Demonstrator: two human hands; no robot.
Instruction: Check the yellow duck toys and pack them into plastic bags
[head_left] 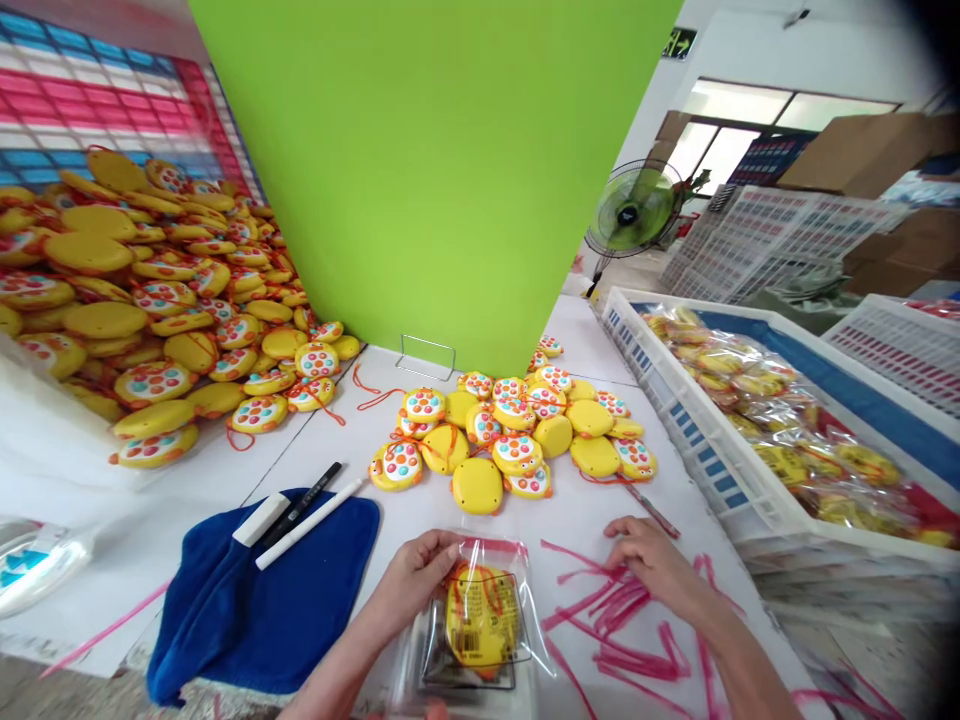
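My left hand (416,580) has its thumb and fingers closed on the upper left edge of a clear plastic bag (534,590). Inside the bag a yellow turtle-like toy (480,625) with an orange cord lies over a printed card with a barcode. The bag rests on a stack of similar clear bags at the table's front edge. My right hand (652,560) is to the right, over a loose pile of pink plastic strips (622,610). Its fingers are bent and apart, and I see nothing held in them.
Several loose toys (517,450) lie ahead, below a green board (450,180). More are heaped on the left (150,300). A blue cloth (322,580) carries a black marker (304,505) and white pens. On the right, a white crate (720,500) holds bagged toys.
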